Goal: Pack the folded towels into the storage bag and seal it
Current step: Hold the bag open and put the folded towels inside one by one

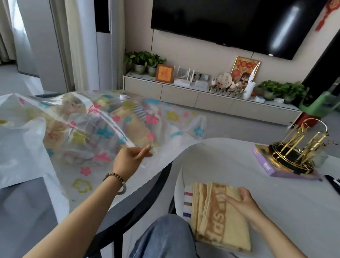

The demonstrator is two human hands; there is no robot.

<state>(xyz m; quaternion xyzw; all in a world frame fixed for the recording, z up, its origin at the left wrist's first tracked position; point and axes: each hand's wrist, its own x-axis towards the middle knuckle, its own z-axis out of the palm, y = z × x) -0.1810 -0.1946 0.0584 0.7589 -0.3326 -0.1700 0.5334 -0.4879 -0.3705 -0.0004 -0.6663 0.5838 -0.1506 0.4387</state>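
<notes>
A clear storage bag (80,134) printed with coloured flowers lies on the left table, with several folded towels showing through it. My left hand (129,159) pinches the bag's open edge and holds it up. On the round white table (280,207) to the right lies a folded yellow towel (213,218) with orange lettering. A white towel with coloured stripes (187,202) peeks out under its left side. My right hand (240,204) grips the far right part of the yellow towel, fingers over the top and thumb at its far edge.
A gold wire rack (298,150) stands on a purple box (279,166) at the far right of the round table, with a black object (338,187) beside it. My knee in jeans (165,243) is between the two tables. A TV cabinet runs along the far wall.
</notes>
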